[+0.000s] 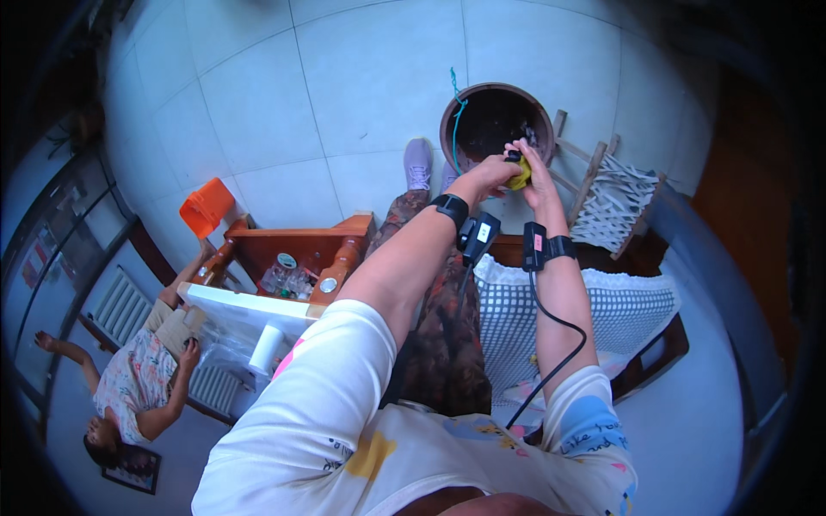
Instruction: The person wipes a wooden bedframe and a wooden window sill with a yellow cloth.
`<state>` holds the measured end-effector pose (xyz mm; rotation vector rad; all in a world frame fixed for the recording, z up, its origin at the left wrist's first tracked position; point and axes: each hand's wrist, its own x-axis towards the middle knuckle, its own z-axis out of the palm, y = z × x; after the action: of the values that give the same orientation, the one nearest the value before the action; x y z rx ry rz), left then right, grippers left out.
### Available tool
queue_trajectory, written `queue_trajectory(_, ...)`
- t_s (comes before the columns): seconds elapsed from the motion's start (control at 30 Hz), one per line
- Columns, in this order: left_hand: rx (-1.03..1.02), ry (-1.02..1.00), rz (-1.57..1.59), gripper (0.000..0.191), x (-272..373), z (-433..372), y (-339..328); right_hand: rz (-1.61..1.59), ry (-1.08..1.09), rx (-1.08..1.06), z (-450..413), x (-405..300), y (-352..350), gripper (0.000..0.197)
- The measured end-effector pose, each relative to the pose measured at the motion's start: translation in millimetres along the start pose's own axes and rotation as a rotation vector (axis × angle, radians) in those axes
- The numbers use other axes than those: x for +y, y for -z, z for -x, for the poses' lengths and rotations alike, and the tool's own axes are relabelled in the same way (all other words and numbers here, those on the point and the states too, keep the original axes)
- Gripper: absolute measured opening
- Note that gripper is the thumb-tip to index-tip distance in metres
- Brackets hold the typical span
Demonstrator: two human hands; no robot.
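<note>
Both my hands are close together over the near rim of a round brown pot (448, 129) with a dark inside. Between them is a small yellow thing (518, 177) with a black part on top; its kind cannot be told. My left hand (493, 174) has its fingers closed around the yellow thing from the left. My right hand (537, 171) lies along its right side, fingers extended past it. A green cord (457, 122) hangs over the pot's left rim. Both wrists wear black straps with small devices and cables.
A small wooden stool with a woven strap seat (613, 203) stands right of the pot. At the left are an orange plastic container (208, 208), a wooden table (297, 242) with a white roll (266, 348), and another person (139, 380). A white mesh-covered thing (581, 309) is near my right arm.
</note>
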<state>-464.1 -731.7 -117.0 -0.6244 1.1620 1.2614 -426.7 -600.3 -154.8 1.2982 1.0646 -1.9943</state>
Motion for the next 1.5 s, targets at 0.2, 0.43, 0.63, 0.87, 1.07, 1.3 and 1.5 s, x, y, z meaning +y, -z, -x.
queue_trajectory(0.2, -0.296, 0.049, 0.619, 0.021, -10.5, 21.4, -17.5, -0.384, 0.052, -0.229, 55.8, -9.2, -12.1, 0.035)
queue_trajectory(0.43, -0.341, 0.078, 0.309, 0.013, -6.7, 44.5, -27.0, -0.093, 0.003, -0.215, 64.4, -16.3, -7.4, 0.032)
queue_trajectory(0.63, -0.310, 0.082, -0.036, 0.014, 6.1, 47.2, -27.5, 0.227, -0.013, -0.159, 60.3, -29.3, -17.7, 0.025)
queue_trajectory(0.87, -0.008, -0.030, -0.598, 0.026, 3.0, 44.6, -31.6, 0.719, 0.158, 0.093, 27.3, -4.4, -31.5, 0.039)
queue_trajectory(1.07, -0.004, -0.197, -0.876, 0.032, -4.2, 38.1, -33.3, 0.884, 0.187, 0.204, 23.2, 3.1, -27.6, 0.047)
queue_trajectory(1.3, 0.068, -0.273, -1.031, 0.032, -19.2, 25.1, -19.9, 0.935, 0.167, 0.213, 24.2, 4.9, -38.6, 0.047)
queue_trajectory(1.5, 0.202, -0.145, -1.074, 0.051, -14.4, 25.3, -35.3, 0.447, 0.175, 0.223, 36.1, -0.6, -28.4, 0.034)
